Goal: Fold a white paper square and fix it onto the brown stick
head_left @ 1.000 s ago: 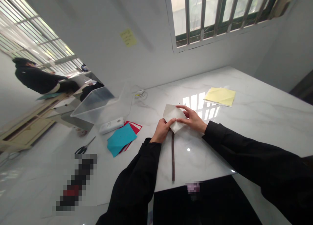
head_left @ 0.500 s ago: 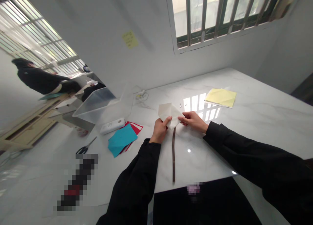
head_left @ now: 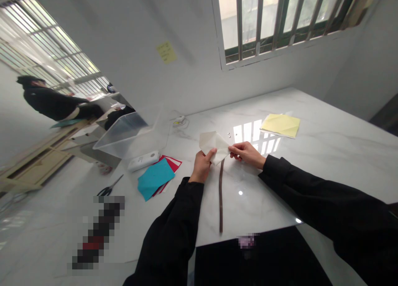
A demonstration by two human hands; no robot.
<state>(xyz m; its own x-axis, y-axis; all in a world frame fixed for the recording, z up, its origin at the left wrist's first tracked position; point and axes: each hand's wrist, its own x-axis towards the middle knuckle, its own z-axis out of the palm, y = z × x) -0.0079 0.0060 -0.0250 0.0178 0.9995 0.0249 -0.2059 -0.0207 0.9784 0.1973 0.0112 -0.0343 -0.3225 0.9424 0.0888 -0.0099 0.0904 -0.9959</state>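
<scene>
A folded white paper point(head_left: 213, 145) is held just above the white marble table point(head_left: 326, 153). My left hand point(head_left: 202, 166) pinches its lower left edge. My right hand point(head_left: 247, 152) grips its right corner with the fingertips. A thin dark brown stick point(head_left: 220, 194) lies on the table just below the paper, pointing toward me. Both arms wear black sleeves.
Yellow paper point(head_left: 281, 125) lies at the back right. Teal and red sheets point(head_left: 155, 176), a white device point(head_left: 143, 160), a clear plastic box point(head_left: 124, 132) and scissors point(head_left: 108, 188) sit to the left. Another person in black point(head_left: 49, 101) is at a far bench.
The white paper has been lifted and shifted slightly left, and its shape has changed between my hands. My right hand moved from lying on the paper to pinching its right corner.
</scene>
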